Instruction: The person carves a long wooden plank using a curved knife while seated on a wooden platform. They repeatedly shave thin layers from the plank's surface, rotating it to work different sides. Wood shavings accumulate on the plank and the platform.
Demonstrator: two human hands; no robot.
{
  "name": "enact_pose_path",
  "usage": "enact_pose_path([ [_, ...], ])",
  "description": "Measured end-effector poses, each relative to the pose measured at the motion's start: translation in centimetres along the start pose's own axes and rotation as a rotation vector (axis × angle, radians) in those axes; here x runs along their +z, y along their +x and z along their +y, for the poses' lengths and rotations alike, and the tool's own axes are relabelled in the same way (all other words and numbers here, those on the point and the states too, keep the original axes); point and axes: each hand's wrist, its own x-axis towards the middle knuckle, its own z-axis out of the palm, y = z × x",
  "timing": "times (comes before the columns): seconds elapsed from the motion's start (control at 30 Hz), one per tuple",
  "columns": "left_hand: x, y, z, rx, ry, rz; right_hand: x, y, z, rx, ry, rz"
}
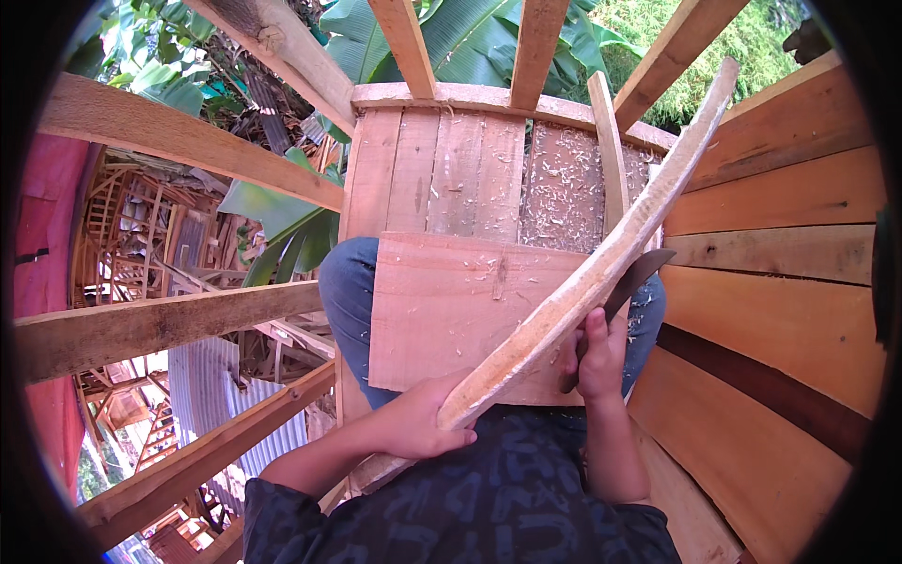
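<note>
A long, slightly curved wooden strip (575,291), pale and rough along its face, slants from my lap up to the far right. My left hand (427,418) is closed around its near part. In my right hand (601,357) is a knife with a dark, broad blade (641,277), held close along the strip's right side. The handle is mostly hidden by my fingers. Under both lies a flat wooden board (442,301) across my thighs, with a few curled shavings on it. A pale piece of wood (381,472) shows below my left wrist.
Plank flooring (460,179) ahead of my knees is strewn with shavings (564,179). Another thin strip (611,160) stands behind the curved one. A plank wall (770,291) rises close on the right. Wooden rails (178,324) run along the left, with corrugated sheets (202,376) below.
</note>
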Motion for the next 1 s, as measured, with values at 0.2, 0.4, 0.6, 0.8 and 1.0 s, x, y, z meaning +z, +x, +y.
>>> enact_pose_path([
  [0.2,-1.3,0.1,1.0,0.07,0.324,0.24,-2.9,-1.9,0.3,-0.138,-0.558,0.077],
  [0.4,-0.5,0.8,-0.4,0.094,0.297,0.272,0.0,-3.1,-0.2,-0.253,-1.014,-0.013],
  [0.6,-0.9,0.7,-0.8,0.029,0.287,0.227,-4.5,-0.9,-1.0,-0.175,-1.132,0.271],
  [0.8,-0.4,1.3,-1.6,0.119,0.308,0.277,-1.0,-2.8,-1.9,-0.213,-1.182,-0.01],
  [1.0,-0.2,1.0,-1.2,0.065,0.253,0.287,-2.4,-0.5,-0.8,-0.278,-1.25,0.107],
])
